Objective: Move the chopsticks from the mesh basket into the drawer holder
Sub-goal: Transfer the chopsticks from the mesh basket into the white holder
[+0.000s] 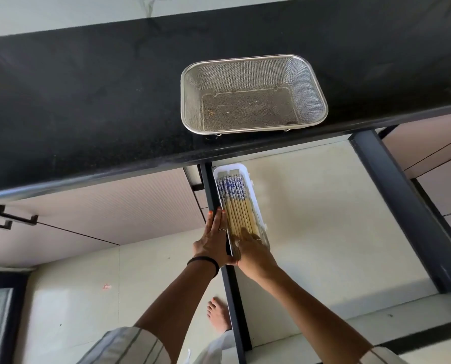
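Drawer is pulled out below the black countertop; its pale floor is bare across the middle and right, bounded by a dark left rail and a dark right rail. The white holder sits hard against the left rail, long axis running front to back, with its far end just under the countertop's front edge. Open room lies to the holder's right; on its left there is none, only the rail.

Mesh basket stands on the countertop close to the front edge, above and slightly right of the holder. No chopsticks show inside it (only a few specks on the mesh floor).

Chopsticks lie in the holder as one flat bundle, parallel, aligned with its length. The far ends carry a blue-and-white pattern; the near lengths are plain pale bamboo.

Left hand: fingers extended and flat, laid along the left rail and the holder's left rim, not closed around anything. A dark band sits at that wrist.

Right hand: palm down, fingers spread flat over the near ends of the chopsticks, resting on them without a clenched grasp (rings visible on both hands).
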